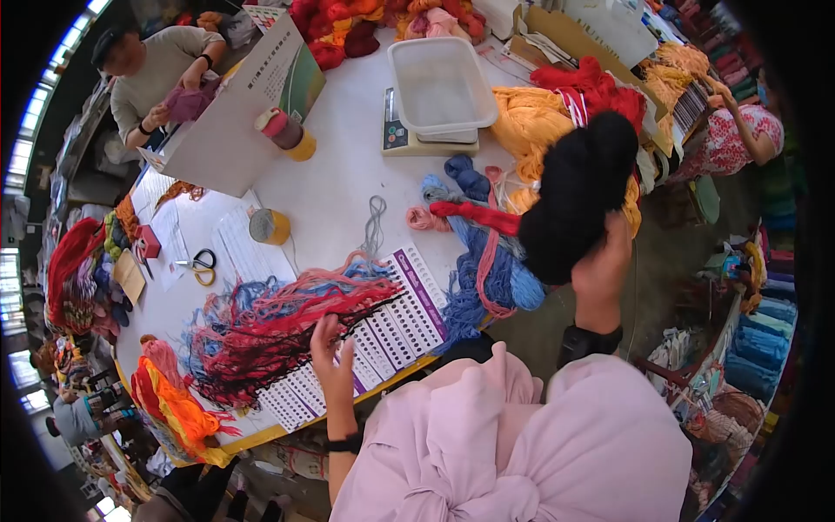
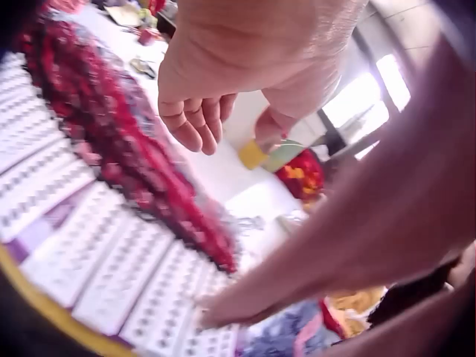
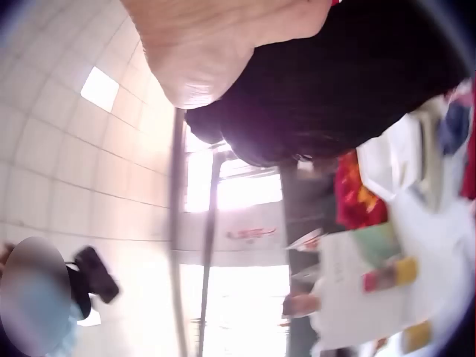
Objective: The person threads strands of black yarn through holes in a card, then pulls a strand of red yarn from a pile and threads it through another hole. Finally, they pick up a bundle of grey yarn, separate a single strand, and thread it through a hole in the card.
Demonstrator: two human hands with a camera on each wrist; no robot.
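Note:
A thick hank of black yarn (image 1: pixel 565 204) hangs from my right hand (image 1: pixel 606 265), which grips it above the right edge of the table. The black yarn also fills the upper part of the right wrist view. My left hand (image 1: pixel 334 365), its fingers loosely bent and holding nothing, is at the table's front edge. Beside it lie white and purple thread cards (image 1: pixel 416 304) with rows of punched holes. Red, pink, blue and dark thread strands (image 1: pixel 287 326) stretch along these cards. Blue yarn (image 1: pixel 478 270) with a pink strand lies to the right of the cards.
A clear plastic tub (image 1: pixel 442 83) sits on a scale (image 1: pixel 430 143) at the back. Orange-yellow yarn (image 1: pixel 531 117) and red yarn (image 1: pixel 596 87) lie right of it. Scissors (image 1: pixel 203 266), thread cones (image 1: pixel 270 226) and a white board (image 1: pixel 239 113) are on the left. Two people work across the table.

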